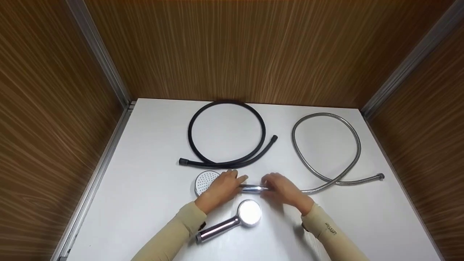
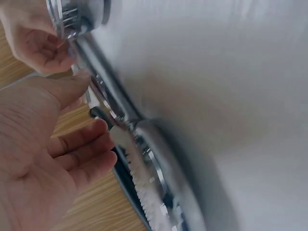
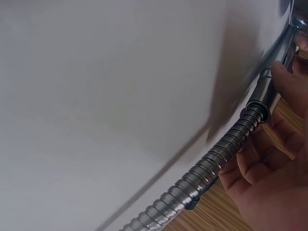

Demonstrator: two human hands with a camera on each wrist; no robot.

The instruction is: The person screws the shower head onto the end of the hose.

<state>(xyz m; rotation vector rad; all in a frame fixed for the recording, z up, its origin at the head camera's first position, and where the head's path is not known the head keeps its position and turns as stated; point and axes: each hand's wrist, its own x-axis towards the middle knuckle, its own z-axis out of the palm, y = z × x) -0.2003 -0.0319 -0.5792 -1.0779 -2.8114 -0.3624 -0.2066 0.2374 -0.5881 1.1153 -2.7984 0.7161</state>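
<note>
A chrome hand shower [image 1: 206, 181] with a white perforated face lies across the table in front of me. My left hand [image 1: 220, 187] is at its neck and handle, thumb and forefinger pinching the handle while the other fingers are loosely bent. The right hand [image 1: 284, 190] grips the chrome sleeve [image 3: 262, 91] at the end of the ribbed metal shower hose [image 3: 192, 180], with the thumb on top. Sleeve and handle stand in line; my fingers partly hide where they meet. Closer to me lies a second hand shower [image 1: 250, 213], its handle pointing left.
A black shower hose [image 1: 190, 127] lies looped at the back of the white table [image 1: 145, 145]. The metal hose's loop spreads over the right side, its free end fitting [image 1: 380, 176] near the right edge. Wood-grain panels [image 1: 232, 50] enclose the back and both sides.
</note>
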